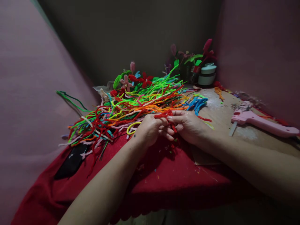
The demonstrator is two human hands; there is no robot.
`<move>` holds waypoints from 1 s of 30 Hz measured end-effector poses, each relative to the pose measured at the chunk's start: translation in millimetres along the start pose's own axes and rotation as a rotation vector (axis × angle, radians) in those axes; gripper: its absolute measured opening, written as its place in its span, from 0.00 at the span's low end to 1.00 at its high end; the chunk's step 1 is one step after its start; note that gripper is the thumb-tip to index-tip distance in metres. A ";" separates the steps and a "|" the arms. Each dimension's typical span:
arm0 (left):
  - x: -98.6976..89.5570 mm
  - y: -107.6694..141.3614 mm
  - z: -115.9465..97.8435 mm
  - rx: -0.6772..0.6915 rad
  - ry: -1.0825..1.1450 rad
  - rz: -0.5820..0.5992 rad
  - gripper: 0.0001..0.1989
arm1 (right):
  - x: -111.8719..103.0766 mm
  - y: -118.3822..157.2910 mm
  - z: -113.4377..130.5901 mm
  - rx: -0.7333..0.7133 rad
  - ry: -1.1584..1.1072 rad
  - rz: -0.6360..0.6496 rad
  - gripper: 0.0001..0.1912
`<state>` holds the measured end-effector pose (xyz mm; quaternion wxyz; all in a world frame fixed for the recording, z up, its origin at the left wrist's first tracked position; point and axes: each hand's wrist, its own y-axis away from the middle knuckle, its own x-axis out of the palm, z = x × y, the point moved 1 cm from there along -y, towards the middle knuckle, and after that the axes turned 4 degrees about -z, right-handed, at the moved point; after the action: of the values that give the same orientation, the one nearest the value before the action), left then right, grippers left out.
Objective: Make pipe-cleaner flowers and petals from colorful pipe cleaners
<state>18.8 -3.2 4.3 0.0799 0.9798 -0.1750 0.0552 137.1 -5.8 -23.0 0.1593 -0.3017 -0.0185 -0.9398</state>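
A red pipe cleaner piece, bent and partly looped, is held between both hands at the centre of the view. My left hand pinches its left part with thumb and forefinger, the other fingers curled below. On the right side, my right hand has its fingertips closed on the same red piece. One red end hangs down between the hands. Right behind them lies a large heap of fuzzy pipe cleaners in green, orange, red, yellow and white.
A pink glue gun lies at the right on a brown board. Blue twisted pieces sit behind my right hand. Fuzzy flowers and a pale green jar stand at the back. A black phone-like object rests on the red cloth.
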 end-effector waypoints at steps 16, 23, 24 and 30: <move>-11.8 7.3 -8.3 0.410 -0.347 0.063 0.11 | -10.1 -9.4 6.8 -0.102 0.034 -0.237 0.06; -15.1 15.2 -22.6 0.412 -0.642 0.087 0.10 | -7.8 -5.8 7.5 -0.092 0.064 -0.267 0.07; -15.9 16.2 -24.8 0.403 -0.664 0.068 0.10 | -7.9 -5.5 7.1 -0.092 0.077 -0.262 0.07; -21.3 18.5 -30.0 0.312 -0.820 0.003 0.11 | -7.9 -2.0 6.7 -0.077 0.309 -0.272 0.07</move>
<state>-10.0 -7.9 33.4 -0.1450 0.9207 -0.1832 -0.3126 146.3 -0.8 -22.0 0.0202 -0.1545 0.0015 -0.9878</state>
